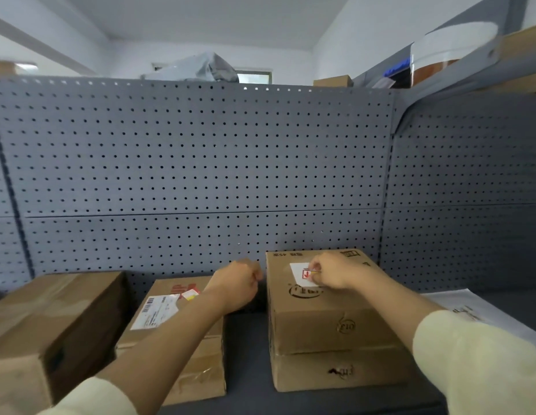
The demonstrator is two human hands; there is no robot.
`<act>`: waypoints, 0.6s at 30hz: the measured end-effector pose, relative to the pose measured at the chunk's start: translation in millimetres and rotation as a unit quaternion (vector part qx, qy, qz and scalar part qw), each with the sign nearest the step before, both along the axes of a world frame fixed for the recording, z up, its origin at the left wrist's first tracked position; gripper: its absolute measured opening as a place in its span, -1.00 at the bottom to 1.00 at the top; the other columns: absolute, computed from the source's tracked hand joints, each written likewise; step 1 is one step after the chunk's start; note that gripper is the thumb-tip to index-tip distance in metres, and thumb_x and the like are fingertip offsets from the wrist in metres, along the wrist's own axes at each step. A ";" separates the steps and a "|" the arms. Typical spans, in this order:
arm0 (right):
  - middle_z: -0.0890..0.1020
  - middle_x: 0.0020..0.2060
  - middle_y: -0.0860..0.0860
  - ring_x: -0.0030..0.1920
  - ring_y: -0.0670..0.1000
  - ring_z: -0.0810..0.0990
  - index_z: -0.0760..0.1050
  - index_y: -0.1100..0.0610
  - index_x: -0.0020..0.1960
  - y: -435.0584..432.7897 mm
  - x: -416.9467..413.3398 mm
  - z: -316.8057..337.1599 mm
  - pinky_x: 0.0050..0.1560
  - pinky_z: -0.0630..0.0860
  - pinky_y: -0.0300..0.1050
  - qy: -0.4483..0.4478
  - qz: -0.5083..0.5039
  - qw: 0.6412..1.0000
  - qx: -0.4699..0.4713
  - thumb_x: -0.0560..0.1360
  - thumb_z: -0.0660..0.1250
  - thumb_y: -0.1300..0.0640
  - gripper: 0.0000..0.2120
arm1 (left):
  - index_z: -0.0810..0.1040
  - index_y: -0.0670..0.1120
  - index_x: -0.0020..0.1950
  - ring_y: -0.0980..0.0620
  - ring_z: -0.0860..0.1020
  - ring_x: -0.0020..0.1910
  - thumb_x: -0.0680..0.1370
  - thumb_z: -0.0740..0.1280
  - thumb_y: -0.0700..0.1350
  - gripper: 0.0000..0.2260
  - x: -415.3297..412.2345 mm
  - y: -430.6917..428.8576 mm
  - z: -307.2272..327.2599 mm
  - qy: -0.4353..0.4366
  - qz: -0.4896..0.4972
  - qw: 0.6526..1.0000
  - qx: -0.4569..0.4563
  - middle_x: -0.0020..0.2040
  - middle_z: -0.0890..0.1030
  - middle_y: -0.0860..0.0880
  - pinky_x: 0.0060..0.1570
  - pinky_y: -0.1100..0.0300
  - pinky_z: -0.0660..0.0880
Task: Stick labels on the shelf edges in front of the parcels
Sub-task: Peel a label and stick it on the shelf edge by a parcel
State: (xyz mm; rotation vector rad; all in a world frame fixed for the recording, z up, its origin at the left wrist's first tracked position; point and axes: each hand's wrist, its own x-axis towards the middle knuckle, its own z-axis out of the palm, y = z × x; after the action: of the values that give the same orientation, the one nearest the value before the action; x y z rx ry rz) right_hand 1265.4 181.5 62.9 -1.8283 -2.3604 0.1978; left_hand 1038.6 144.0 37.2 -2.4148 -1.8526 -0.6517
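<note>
Three cardboard parcels stand on a grey shelf [248, 348]. The right parcel [329, 324] carries a white sheet [298, 275] on its top. My right hand [332, 272] rests on that sheet and pinches a small red and white label [307, 274] at its edge. My left hand [235, 283] is a closed fist hovering between the middle parcel [177, 333] and the right one; nothing shows in it. The middle parcel has a white shipping label and a red and yellow sticker [190, 293] on top. The left parcel [51, 330] is plain.
A grey pegboard back panel [201, 163] rises behind the parcels. A white paper sheet [464, 313] lies on the shelf at the right. Above the panel sit a grey plastic bag [207, 68] and another box [332, 81].
</note>
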 end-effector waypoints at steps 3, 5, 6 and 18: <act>0.63 0.06 0.18 -0.02 0.10 0.55 0.58 0.24 0.15 13.5 -4.2 -1.4 0.12 0.53 0.05 -0.004 -0.010 1.000 -0.025 0.57 0.24 -0.04 -0.63 | 0.54 0.04 0.09 0.05 0.54 0.00 0.59 0.19 -0.13 -0.83 -8.1 2.4 -2.0 -0.004 0.007 1.000 0.005 0.09 0.58 0.03 -0.05 0.23 0.44; 0.64 -0.01 0.23 -0.07 0.14 0.56 0.57 0.30 0.12 20.0 -5.1 -1.0 0.05 0.51 0.02 0.014 -0.021 0.999 -0.048 0.56 0.25 -0.05 -0.58 | 0.55 0.03 0.15 0.05 0.55 0.04 0.59 0.20 -0.14 -0.80 -13.7 2.8 -1.7 -0.011 0.012 1.000 0.002 0.11 0.58 0.03 0.01 0.21 0.47; 0.64 0.05 0.24 0.01 0.18 0.59 0.56 0.30 0.14 22.4 -4.2 -0.4 0.11 0.51 0.04 0.027 -0.026 0.998 -0.057 0.55 0.27 -0.05 -0.58 | 0.55 0.02 0.16 0.04 0.55 0.06 0.59 0.21 -0.14 -0.79 -15.8 3.1 -1.7 -0.010 0.011 1.000 0.001 0.12 0.58 0.03 0.05 0.19 0.48; 0.63 -0.17 0.01 -0.24 -0.06 0.62 0.53 0.10 -0.07 19.6 -1.8 6.0 -0.36 0.46 -0.24 0.159 -0.052 0.982 -0.088 0.45 0.47 0.09 -0.85 | 0.55 0.00 0.17 0.00 0.53 0.14 0.59 0.18 -0.15 -0.77 -17.4 8.3 -2.8 0.011 -0.002 0.999 -0.041 0.19 0.55 0.01 0.18 0.11 0.49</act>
State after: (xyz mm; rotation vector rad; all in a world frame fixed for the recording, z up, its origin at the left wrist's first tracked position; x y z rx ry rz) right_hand 1263.6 201.1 68.9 -1.8285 -2.0796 0.6526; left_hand 1021.2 152.3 34.4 -2.4663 -1.9036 -0.5582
